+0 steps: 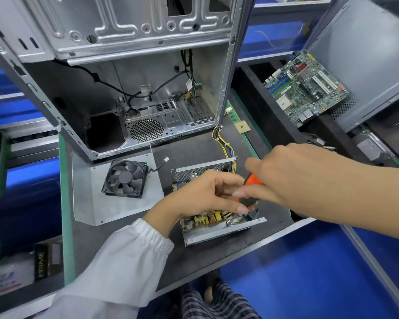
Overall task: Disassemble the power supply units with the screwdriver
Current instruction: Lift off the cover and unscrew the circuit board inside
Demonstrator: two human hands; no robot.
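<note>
An opened power supply unit (219, 231) lies on the dark work mat, its metal shell uncovered and yellow coils and capacitors showing inside. My right hand (293, 173) grips the orange and black handle of a screwdriver (251, 192), whose shaft slants down to a screw on the unit's near wall. My left hand (207, 194) hovers over the unit with its thumb and fingers pinching the screwdriver just below the handle. A bundle of yellow, black and blue wires (226, 146) runs from the unit's far side toward the computer case.
An empty grey computer case (134, 93) stands open behind the unit. A black fan (124, 178) rests on a loose metal cover plate (88, 194) to the left. A green motherboard (306, 86) lies at the right rear. A small CPU chip (242, 127) lies by the mat's edge.
</note>
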